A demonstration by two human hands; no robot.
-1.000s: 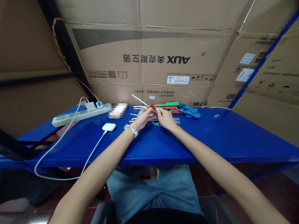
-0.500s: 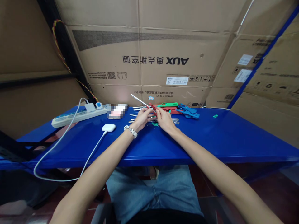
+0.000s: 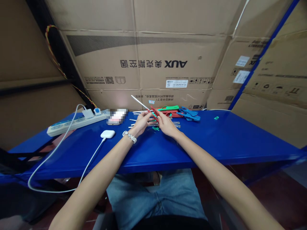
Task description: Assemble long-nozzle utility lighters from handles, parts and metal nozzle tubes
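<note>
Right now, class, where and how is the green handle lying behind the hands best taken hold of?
Probably near its right end, pinched from above: the green handle lies roughly left to right, its left end close behind the red piece that the left hand and right hand hold. The blue pieces sit close to its right, so descending should avoid them best.

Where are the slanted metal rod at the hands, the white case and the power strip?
Metal rod [image 3: 140, 103]: head view, middle of its shaft.
White case [image 3: 107, 134]: head view, middle of its top.
Power strip [image 3: 77, 123]: head view, middle of its body.
</note>
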